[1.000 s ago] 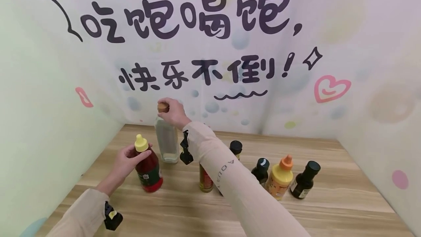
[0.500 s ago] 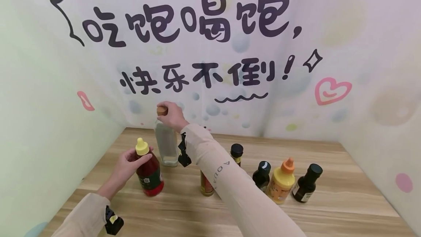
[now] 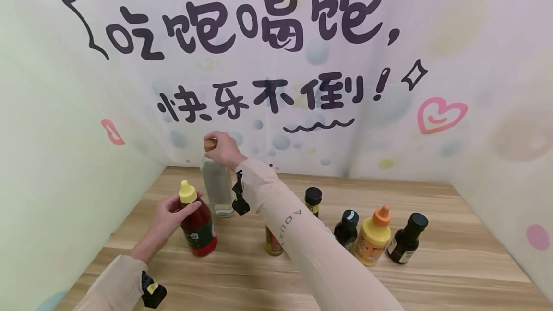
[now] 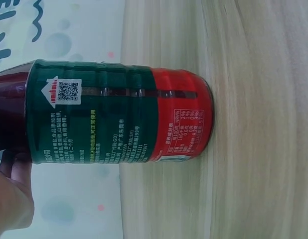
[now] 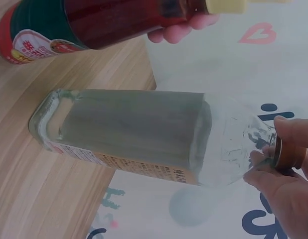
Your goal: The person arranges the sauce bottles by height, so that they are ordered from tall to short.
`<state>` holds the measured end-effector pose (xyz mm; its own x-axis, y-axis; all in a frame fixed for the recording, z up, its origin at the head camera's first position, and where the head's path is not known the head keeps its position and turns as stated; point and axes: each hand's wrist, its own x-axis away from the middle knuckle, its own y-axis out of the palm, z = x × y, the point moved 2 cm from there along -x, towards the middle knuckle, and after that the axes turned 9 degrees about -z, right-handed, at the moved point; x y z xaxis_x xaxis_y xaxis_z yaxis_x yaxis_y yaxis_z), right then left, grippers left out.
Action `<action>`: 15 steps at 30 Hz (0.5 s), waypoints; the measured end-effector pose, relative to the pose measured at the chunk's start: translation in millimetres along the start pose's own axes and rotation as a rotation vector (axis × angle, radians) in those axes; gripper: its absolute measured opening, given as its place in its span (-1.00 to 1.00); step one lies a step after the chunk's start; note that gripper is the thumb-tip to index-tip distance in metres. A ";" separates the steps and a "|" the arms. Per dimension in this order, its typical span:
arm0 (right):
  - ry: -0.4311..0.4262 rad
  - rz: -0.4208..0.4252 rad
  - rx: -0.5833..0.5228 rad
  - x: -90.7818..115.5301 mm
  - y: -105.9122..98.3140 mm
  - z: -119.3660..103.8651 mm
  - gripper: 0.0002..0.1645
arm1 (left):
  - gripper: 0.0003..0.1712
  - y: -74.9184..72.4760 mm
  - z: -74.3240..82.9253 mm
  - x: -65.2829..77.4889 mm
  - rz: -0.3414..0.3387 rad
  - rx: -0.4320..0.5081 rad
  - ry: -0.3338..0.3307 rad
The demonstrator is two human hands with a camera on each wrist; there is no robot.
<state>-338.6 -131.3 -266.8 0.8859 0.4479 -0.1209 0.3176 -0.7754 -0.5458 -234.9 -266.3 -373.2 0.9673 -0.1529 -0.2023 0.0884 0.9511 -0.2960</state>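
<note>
Wraps the left hand (image 3: 166, 220) around the upper part of a red sauce squeeze bottle (image 3: 198, 234), thumb in front and fingertips at the far side, just below a pointed yellow cap (image 3: 187, 193). Holds this bottle about upright at the left of a wood-grained table (image 3: 242, 277), with a green label and a red band turned toward the left wrist camera; cannot tell whether touching the tabletop or just above it.

Pinches with the right hand (image 3: 225, 150) the brown cap (image 3: 210, 145) of a square clear glass bottle (image 3: 218, 188), thumb and fingers pressed around it. Has this second bottle upright, filled to the shoulder with clear liquid, just beyond the sauce bottle and slightly to the right, with a gap between the two in the right wrist view.

Wears black wrist devices (image 3: 153, 291) and beige sleeves (image 3: 311, 248). Shows past the right sleeve only the lower part of a red-labelled bottle (image 3: 273, 245) and the top of a black-capped bottle (image 3: 313, 199). Continues rightward with a dark bottle (image 3: 346, 229), just beside it a yellow squeeze bottle (image 3: 372, 243) with an orange tip, then a white-labelled dark bottle (image 3: 404, 243). Ends at the far side in a pale backdrop (image 3: 276, 66) with black Chinese lettering.
</note>
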 end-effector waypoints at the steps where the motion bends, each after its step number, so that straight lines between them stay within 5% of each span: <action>1: 0.006 -0.005 0.000 0.1 0.0 -0.6 -0.54 | -0.49 0.4 0.9 0.5 0.001 0.003 -0.005; 15: 0.014 -0.110 0.082 8.6 -16.8 -12.4 -0.25 | -0.56 2.4 1.4 0.3 -0.001 0.015 -0.027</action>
<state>-332.2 -120.0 -248.4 0.8522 0.5213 -0.0457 0.3845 -0.6831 -0.6209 -234.0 -263.7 -372.6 0.9732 -0.1465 -0.1770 0.0925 0.9549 -0.2821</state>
